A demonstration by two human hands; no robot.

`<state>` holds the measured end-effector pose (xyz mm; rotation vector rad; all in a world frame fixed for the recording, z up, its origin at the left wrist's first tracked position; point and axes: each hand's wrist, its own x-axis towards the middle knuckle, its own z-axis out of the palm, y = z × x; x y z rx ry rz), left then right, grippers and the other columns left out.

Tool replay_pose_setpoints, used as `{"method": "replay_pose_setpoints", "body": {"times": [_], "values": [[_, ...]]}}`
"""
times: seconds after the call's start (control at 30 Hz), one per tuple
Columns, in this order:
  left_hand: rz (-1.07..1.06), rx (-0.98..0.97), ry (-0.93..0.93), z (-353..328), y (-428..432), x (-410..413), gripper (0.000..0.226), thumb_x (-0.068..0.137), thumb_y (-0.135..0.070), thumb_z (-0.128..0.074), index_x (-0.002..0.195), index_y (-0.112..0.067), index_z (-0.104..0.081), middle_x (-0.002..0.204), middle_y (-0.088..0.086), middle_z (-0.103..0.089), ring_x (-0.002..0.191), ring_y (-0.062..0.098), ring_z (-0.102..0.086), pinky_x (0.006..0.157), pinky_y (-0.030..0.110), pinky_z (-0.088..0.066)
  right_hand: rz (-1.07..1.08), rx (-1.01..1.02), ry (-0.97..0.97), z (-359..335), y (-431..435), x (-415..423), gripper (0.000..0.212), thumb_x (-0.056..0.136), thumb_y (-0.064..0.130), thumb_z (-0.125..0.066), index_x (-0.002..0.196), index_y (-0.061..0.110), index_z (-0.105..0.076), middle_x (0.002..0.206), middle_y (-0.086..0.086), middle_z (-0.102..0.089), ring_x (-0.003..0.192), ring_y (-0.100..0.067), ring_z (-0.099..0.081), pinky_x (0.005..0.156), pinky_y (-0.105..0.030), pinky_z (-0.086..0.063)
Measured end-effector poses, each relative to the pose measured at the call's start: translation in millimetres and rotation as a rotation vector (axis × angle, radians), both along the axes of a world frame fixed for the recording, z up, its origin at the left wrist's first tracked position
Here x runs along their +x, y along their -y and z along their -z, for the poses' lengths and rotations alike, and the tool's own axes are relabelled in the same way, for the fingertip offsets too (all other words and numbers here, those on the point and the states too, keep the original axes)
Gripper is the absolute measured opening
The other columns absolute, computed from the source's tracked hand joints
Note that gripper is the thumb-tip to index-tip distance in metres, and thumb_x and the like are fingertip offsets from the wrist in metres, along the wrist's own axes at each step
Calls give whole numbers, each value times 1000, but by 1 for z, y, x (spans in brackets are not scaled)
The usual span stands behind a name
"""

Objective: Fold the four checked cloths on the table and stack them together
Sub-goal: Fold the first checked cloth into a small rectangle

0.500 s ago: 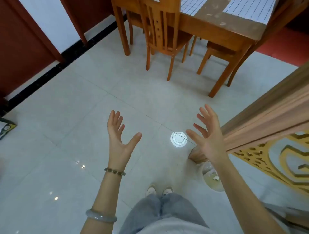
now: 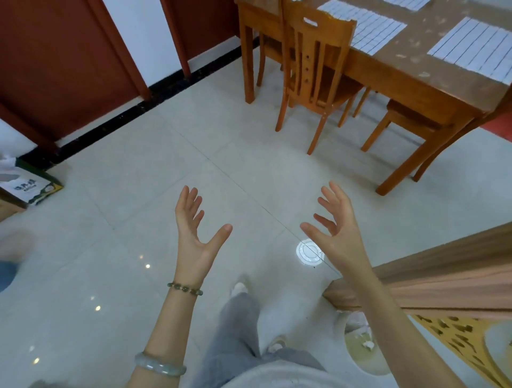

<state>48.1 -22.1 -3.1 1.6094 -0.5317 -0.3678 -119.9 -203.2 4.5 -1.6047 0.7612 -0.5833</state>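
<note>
Cloths update: the checked cloths (image 2: 371,30) show a lot more than half a second back. The view has tipped up and closed in on the table (image 2: 421,63), so its top now fills the upper right of the frame. One foot is out front at the bottom centre, so I'd say they're mid-step. (poster one)

And the hands? Touching anything? (poster two)

Nope. Left hand (image 2: 194,235) and right hand (image 2: 338,230) are still up in the middle of the frame. Fingers are spread, palms face each other, nothing is held, same pose as before. Both are well apart from the table. My guess: this is just the walk-up, and zero folding has started. (poster one)

Count time. Four cloths? (poster two)

I get three, all lying flat and unfolded. One is upper middle, one is at the upper right (image 2: 473,47), and a sliver is cut off by the top edge (image 2: 407,3). The fourth is out of frame or hidden, can't tell. (poster one)

Other stuff? (poster two)

Two hands. Two bracelets on the left arm, a beaded bracelet (image 2: 185,288) and a pale bangle (image 2: 160,365). Two chairs I'm sure of. One chair (image 2: 315,63) is tucked in at the table's near side. A second chair (image 2: 410,116) sits right of it, mostly under the tabletop. One tissue box (image 2: 30,182) is on the floor (image 2: 138,221) at the left edge, showing more than before. (poster one)
</note>
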Motion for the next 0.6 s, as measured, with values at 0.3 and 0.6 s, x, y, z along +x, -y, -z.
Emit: {"method": "replay_pose_setpoints", "body": {"times": [0.3, 0.6], "values": [[-31, -7, 16, 6, 61, 116, 97, 70, -33, -73, 149, -24, -18, 150, -10, -31, 136, 2, -35, 112, 29, -32, -42, -5, -24, 8, 63, 122, 84, 79, 10, -76, 145, 29, -29, 146, 10, -39, 128, -2, -44, 101, -25, -45], [20, 6, 30, -12, 141, 304, 94, 73, -29, -74, 149, -26, -18, 150, -10, -31, 136, 2, -34, 114, 35, -31, 26, 16, 14, -10, 142, 301, 80, 80, 10, -75, 140, 38, -30, 143, 10, -41, 126, 0, -45, 99, -24, -47]]}}
